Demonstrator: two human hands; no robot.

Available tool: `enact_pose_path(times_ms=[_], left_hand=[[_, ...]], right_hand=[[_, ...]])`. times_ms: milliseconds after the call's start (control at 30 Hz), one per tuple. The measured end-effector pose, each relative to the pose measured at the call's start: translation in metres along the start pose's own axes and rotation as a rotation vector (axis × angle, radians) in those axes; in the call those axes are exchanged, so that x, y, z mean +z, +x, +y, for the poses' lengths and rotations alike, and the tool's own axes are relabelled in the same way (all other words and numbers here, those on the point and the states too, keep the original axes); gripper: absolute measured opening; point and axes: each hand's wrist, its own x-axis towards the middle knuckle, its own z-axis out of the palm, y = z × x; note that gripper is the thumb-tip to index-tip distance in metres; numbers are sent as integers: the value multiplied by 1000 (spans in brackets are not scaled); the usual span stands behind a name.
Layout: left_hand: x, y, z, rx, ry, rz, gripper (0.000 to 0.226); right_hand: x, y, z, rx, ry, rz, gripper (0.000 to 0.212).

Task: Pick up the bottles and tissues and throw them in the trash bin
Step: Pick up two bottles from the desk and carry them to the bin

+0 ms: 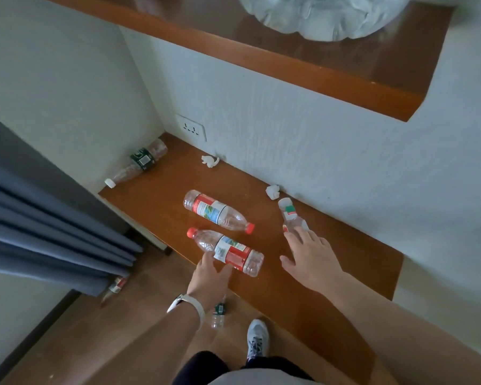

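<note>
On the wooden surface (pixel 345 262) lie 4 bottles and 2 tissues. The left hand (pixel 210 276) is open, its fingers touching the near red-label bottle (pixel 228 251) at the surface's near edge. The right hand (pixel 311 257) is spread open, its fingertips over the base of the small bottle (pixel 290 215) by the wall. Another red-label bottle (pixel 217 212) lies in the middle, a green-label bottle (pixel 139 163) in the far left corner. A tissue (pixel 210 161) and a second tissue (pixel 272 191) sit against the wall. 2 more bottles lie on the floor (pixel 81 343).
</note>
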Motion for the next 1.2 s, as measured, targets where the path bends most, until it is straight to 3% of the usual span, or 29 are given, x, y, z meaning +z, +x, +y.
enact_pose_path(times_ms=[233,400,600,733,933,1200], left_hand=[[21,20,15,-377,-438,43,72],[31,40,19,-486,-607,60,73],[37,56,7,-461,-708,31,63],[39,58,10,-441,-723,39,48],[36,54,27,-430,-604,37,44],[28,26,1,-220,-405,48,41]], right_hand=[[20,17,12,262,200,16,81],[39,26,14,475,397,-65,92],[54,21,18,630,518,-147,91],[60,11,22,643,579,-154,74],[59,-10,20,626,743,-184,63],[56,-38,4,578,860,-118,68]])
